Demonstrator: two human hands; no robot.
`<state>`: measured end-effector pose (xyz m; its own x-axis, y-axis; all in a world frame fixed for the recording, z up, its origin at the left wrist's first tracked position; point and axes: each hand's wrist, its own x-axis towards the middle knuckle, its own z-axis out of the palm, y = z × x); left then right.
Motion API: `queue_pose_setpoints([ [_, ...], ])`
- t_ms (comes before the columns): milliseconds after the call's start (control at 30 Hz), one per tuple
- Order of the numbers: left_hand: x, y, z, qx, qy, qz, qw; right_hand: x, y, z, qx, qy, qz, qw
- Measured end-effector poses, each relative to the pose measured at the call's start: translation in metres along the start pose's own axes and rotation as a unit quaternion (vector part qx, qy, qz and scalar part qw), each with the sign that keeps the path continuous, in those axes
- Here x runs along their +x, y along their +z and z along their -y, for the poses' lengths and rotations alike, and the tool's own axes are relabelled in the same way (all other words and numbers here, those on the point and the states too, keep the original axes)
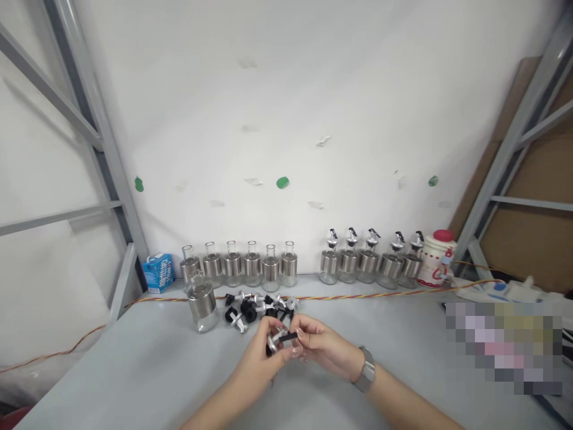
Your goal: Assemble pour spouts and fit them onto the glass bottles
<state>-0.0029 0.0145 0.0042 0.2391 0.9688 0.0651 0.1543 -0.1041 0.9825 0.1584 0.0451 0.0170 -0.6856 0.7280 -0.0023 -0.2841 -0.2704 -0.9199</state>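
In the head view, my left hand (264, 357) is closed around a silver and black bottle pourer spout (274, 343). My right hand (329, 351), a metal-banded watch at its wrist, pinches the black lever at the spout's upper end. Fingers cover part of the spout. Just beyond my hands lies a pile of loose pourer spouts (250, 307) in silver and black. To the left of that pile stands a glass bottle with a steel sleeve (202, 303), upright and without a spout.
Along the wall, several sleeved bottles without spouts (233, 266) stand at left; several fitted with spouts (367, 263) stand at right. A blue carton (159, 275) and a red-lidded jar (436, 260) flank them. A twisted cord (308, 298) crosses the table. A power strip (496, 291) lies at right.
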Motion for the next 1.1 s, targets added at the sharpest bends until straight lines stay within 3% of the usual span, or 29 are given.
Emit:
queue_pose_setpoints([
  [400, -0.009, 0.002, -0.014, 0.074, 0.079, 0.004, 0.994, -0.002, 0.004, -0.001, 0.046, 0.005, 0.016, 0.999],
  [767, -0.016, 0.003, -0.022, 0.064, 0.053, 0.009, 0.996, -0.001, -0.001, -0.006, 0.072, -0.015, 0.056, 0.996],
  [1100, -0.014, 0.004, -0.016, 0.088, 0.071, 0.004, 0.994, 0.000, -0.002, -0.007, 0.086, 0.016, 0.039, 0.995],
])
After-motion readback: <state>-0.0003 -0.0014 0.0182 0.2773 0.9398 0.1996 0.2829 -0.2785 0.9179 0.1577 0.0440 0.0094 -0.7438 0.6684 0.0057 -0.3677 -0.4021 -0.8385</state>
